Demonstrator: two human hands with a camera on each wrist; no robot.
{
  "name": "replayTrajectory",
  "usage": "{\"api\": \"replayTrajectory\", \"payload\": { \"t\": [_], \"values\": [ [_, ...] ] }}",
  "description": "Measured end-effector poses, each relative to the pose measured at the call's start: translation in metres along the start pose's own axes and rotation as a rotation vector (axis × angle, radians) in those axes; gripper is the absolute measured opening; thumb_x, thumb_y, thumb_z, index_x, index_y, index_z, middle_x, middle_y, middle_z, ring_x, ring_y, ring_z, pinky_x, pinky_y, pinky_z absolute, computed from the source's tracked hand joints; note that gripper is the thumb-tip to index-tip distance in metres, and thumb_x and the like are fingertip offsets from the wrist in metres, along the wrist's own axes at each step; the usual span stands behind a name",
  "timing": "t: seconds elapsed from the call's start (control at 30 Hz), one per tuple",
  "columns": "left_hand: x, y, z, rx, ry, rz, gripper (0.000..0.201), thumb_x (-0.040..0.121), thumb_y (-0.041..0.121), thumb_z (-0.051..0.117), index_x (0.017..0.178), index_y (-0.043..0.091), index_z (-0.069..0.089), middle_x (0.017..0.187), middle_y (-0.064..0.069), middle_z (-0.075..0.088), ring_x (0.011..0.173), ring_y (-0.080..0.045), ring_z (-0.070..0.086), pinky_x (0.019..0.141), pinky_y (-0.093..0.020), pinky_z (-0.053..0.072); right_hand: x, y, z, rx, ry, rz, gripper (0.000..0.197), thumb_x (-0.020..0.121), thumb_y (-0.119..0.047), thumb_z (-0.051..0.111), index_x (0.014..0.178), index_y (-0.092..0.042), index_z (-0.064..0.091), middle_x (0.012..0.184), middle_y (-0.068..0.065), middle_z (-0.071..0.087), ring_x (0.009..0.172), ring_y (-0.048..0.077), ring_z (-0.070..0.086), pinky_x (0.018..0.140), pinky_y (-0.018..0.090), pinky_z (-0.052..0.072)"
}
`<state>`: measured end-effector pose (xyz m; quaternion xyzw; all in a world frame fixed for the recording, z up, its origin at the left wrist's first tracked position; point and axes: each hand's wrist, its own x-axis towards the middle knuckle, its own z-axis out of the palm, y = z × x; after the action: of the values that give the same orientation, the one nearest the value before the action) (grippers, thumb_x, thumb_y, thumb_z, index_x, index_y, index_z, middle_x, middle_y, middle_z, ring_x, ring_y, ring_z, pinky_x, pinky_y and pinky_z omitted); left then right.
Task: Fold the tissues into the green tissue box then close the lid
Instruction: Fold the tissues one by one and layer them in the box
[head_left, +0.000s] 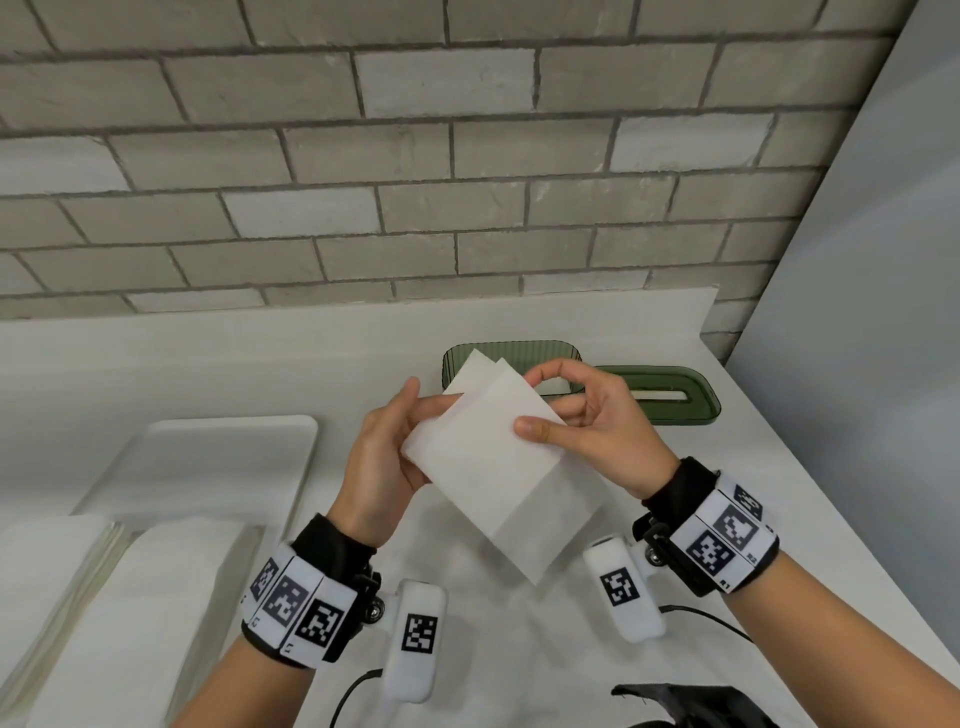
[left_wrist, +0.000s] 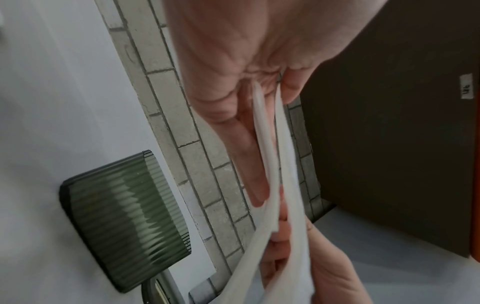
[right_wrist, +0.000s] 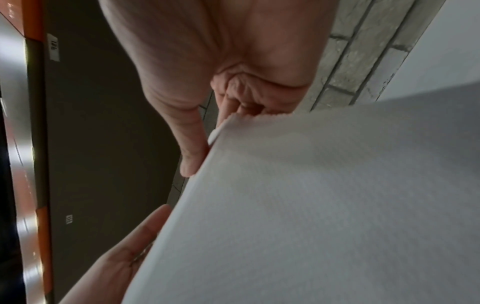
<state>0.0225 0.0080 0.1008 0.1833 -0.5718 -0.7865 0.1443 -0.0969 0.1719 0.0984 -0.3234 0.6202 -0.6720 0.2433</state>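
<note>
Head view: white counter (head_left: 675, 519) w/ brick wall (head_left: 415, 156) behind. Folded tissue (head_left: 493, 457) is pinched by left hand (head_left: 384, 457) & right hand (head_left: 597, 415), in front of green tissue box (head_left: 519, 351); lid (head_left: 670, 395) lies just right of box; tray (head_left: 208, 457) well left.

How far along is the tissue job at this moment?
Done: the lid is off, lying beside the green tissue box, which already seems to hold some white tissue. In hand: the left hand and right hand both hold a folded tissue above the counter. Left: the stacks of tissues, then closing the lid.
</note>
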Motion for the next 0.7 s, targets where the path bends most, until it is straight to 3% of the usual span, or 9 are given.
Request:
{"api": "replayTrajectory", "payload": {
  "t": [0.23,0.33,0.4,0.53,0.7],
  "values": [
    [-0.0018,-0.0017,-0.0004,0.029,-0.049,0.045,0.043,0.093,0.033,0.044,0.102,0.002,0.073,0.099,-0.020,0.069,0.086,-0.026,0.065,0.060,-0.026,0.052,0.0024,-0.0037,-0.0002,-0.047,-0.003,0.002,0.037,0.071,-0.011,0.076,0.103,-0.011,0.058,0.083,0.020,0.074,0.075,0.028,0.073,0.067,0.036,0.059],
    [-0.0020,-0.0013,-0.0008,0.047,-0.062,0.084,0.033,0.084,0.031,0.058,0.094,0.006,0.076,0.093,-0.017,0.069,0.082,-0.024,0.064,0.057,-0.028,0.052,0.0039,-0.0067,-0.0026,-0.093,-0.008,0.001,0.039,0.070,-0.014,0.077,0.104,-0.011,0.058,0.083,0.020,0.074,0.077,0.032,0.073,0.070,0.045,0.058],
    [-0.0018,-0.0017,-0.0015,0.057,-0.076,0.105,0.029,0.083,0.028,0.056,0.089,0.010,0.078,0.092,-0.014,0.068,0.081,-0.021,0.064,0.058,-0.029,0.051,0.0049,-0.0076,-0.0035,-0.113,-0.003,-0.001,0.040,0.070,-0.014,0.078,0.105,-0.010,0.058,0.082,0.021,0.074,0.076,0.033,0.072,0.071,0.049,0.057],
    [-0.0017,-0.0034,-0.0013,0.052,-0.097,0.107,0.027,0.080,0.026,0.056,0.090,0.013,0.078,0.094,-0.014,0.070,0.084,-0.022,0.065,0.063,-0.028,0.051,0.0065,-0.0085,-0.0035,-0.139,0.009,-0.010,0.036,0.075,-0.006,0.077,0.105,-0.009,0.058,0.079,0.022,0.073,0.072,0.032,0.072,0.065,0.042,0.056],
    [-0.0020,-0.0059,-0.0019,0.081,-0.131,0.139,0.027,0.083,0.020,0.058,0.103,0.013,0.075,0.097,-0.013,0.072,0.086,-0.022,0.066,0.065,-0.027,0.052,0.0073,-0.0084,-0.0029,-0.152,0.010,-0.017,0.037,0.075,-0.006,0.078,0.105,-0.010,0.058,0.079,0.022,0.073,0.074,0.036,0.072,0.065,0.044,0.056]
  ]
}}
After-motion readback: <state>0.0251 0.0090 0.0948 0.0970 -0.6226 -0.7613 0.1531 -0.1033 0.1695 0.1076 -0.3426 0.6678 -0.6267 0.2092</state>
